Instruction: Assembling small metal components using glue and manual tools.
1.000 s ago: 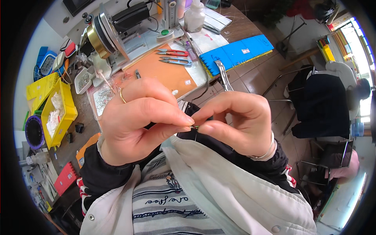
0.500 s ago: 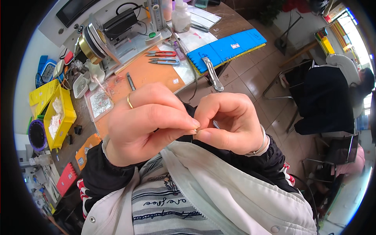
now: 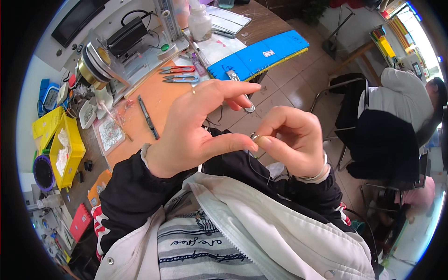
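Between the thumb and index finger of my right hand (image 3: 295, 140) is a small shiny metal piece (image 3: 255, 136), partly covered by the fingertips and too small to name. My left hand (image 3: 189, 123) is open, its fingers stretched out above and its thumb tip close beside the metal piece. Beyond my left hand, on an orange mat (image 3: 161, 95), lie red-handled snips (image 3: 177, 69), blue-handled snips (image 3: 181, 79) and a dark, slim pen-like tool (image 3: 148, 117).
A blue board (image 3: 261, 53) with a silver clip juts over the table edge. At left stand a machine with a brass-coloured wheel (image 3: 88, 72), small trays of fine parts (image 3: 109, 133) and a yellow bin (image 3: 74, 156). Another person (image 3: 401, 93) sits at right.
My left fingers have parted from the pinch and spread open, rising up and away. My right hand has shifted slightly right, still pinching the small piece. The view has turned a little.
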A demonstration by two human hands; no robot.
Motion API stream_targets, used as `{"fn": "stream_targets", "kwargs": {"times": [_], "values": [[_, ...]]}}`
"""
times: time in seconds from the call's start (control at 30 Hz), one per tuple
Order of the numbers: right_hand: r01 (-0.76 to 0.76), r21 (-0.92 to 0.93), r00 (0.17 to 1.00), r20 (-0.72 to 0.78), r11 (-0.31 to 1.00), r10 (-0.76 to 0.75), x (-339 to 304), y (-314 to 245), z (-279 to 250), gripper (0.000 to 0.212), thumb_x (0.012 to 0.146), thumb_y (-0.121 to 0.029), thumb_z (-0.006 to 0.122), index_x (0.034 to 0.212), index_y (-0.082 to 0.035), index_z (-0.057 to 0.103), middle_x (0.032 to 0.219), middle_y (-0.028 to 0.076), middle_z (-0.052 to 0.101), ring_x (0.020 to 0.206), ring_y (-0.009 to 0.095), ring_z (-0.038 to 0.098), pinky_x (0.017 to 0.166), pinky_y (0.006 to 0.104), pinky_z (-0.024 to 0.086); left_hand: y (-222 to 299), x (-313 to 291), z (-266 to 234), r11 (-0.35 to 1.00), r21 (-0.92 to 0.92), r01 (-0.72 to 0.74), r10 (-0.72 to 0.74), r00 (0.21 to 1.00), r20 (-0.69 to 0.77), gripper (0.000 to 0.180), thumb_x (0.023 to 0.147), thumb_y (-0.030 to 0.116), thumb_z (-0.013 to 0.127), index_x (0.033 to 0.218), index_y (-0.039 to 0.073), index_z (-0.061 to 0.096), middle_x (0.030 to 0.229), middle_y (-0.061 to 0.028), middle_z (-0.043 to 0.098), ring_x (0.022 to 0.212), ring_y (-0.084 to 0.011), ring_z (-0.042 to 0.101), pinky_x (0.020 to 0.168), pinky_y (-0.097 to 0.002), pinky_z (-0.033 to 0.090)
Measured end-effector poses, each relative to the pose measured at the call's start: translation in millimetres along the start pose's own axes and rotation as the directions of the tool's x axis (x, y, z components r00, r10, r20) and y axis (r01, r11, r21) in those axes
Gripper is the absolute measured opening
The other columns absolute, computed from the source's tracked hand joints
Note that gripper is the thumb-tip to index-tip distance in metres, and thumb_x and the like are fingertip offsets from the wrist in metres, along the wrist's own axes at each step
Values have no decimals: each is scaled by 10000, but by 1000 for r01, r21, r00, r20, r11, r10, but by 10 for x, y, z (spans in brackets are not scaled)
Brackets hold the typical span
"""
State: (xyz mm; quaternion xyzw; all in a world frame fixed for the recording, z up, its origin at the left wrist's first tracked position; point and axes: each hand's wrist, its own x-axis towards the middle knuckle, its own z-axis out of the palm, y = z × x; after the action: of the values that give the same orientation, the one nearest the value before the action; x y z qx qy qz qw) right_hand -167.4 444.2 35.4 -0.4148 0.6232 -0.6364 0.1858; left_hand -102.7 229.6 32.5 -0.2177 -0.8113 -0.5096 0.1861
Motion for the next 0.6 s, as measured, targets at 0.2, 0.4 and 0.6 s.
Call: {"fn": "stream_targets", "kwargs": {"times": [0.2,0.4,0.6], "values": [[16,462,962,-250,887,113,-10,226,205,52,908,-8,656,931,16,616,880,22,648,778,40,579,672,180,443,-59,-2,93,985,174,-7,28,992,-121,664,800,424,796,1290,26,591,1030,-79,682,953,-169,642,815,-291,482],[174,338,888,-460,925,2,28,312,43,37,940,-45,614,961,-17,603,861,6,640,710,20,527,609,176,407,-119,18,73,968,247,35,-9,995,-104,502,851,316,758,1246,40,617,1057,-90,685,1002,-232,652,853,-326,485],[590,111,658,-639,800,-397,-180,-134,-1117,131,1022,-107,503,1007,4,569,946,99,606,543,47,346,503,211,282,-577,75,39,890,450,79,-35,994,-104,372,865,159,703,1210,40,628,1179,-153,654,1160,-350,583,973,-405,453]]}}
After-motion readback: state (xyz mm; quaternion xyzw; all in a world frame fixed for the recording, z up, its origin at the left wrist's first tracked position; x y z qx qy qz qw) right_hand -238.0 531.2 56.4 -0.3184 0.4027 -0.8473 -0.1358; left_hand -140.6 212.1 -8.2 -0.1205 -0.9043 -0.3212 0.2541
